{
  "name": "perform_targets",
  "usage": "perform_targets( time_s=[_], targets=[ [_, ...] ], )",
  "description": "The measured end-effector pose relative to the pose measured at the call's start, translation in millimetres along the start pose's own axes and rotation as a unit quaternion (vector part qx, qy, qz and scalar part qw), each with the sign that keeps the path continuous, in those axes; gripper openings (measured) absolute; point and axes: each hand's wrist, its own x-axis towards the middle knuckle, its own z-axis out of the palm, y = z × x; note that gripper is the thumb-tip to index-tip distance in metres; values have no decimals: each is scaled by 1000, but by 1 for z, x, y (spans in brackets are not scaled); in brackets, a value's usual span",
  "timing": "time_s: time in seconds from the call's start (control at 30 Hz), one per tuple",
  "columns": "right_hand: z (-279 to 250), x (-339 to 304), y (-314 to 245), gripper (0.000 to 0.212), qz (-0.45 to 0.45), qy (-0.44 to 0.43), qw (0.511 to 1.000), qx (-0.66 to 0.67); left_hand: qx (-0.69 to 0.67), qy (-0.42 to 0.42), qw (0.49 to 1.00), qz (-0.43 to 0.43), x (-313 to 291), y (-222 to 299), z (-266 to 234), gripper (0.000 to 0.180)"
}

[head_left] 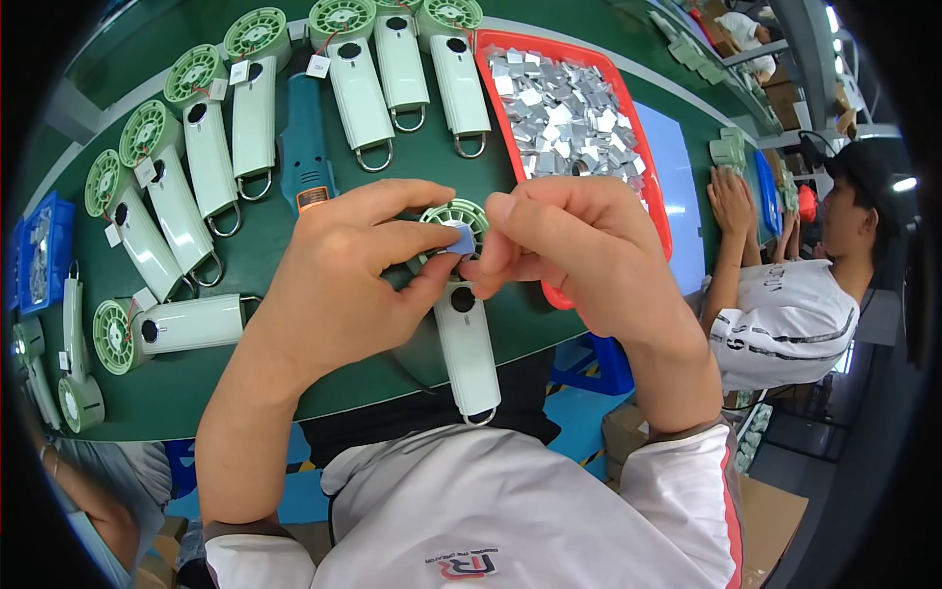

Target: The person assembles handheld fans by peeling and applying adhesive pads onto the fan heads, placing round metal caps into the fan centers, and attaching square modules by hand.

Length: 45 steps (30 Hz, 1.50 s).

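My left hand (343, 275) and my right hand (569, 245) meet over a pale green hand-held fan (466, 344) lying on the green table (392, 167). Between the thumbs and fingertips of both hands is a small square silvery-blue sticker (458, 239), held just above the fan's round green grille (461, 213). The fan's white handle points toward me, its metal loop at the table's near edge. Whether the sticker touches the grille I cannot tell.
Several similar fans (358, 88) lie in a fanned row across the back and left. A teal power tool (306, 147) lies among them. A red tray (574, 108) of silvery squares sits right. A blue bin (39, 250) stands far left. Another person (785, 304) works at right.
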Motion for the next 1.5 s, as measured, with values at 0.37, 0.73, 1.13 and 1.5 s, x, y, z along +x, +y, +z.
perform_targets(
  time_s=[0.37,0.73,1.13,1.5],
  targets=[
    [-18,-9,21,25,-85,0,995,-44,26,-23,999,-37,9,5,4,30],
    [-22,-3,36,27,-459,-10,701,-546,22,-3,1000,1,3,-2,0,29],
    [-11,5,39,15,-381,49,790,-478,19,-6,1000,-3,4,-3,-1,29],
    [-6,5,47,16,-368,58,794,-480,25,1,1000,18,-1,-7,1,28]
  ],
)
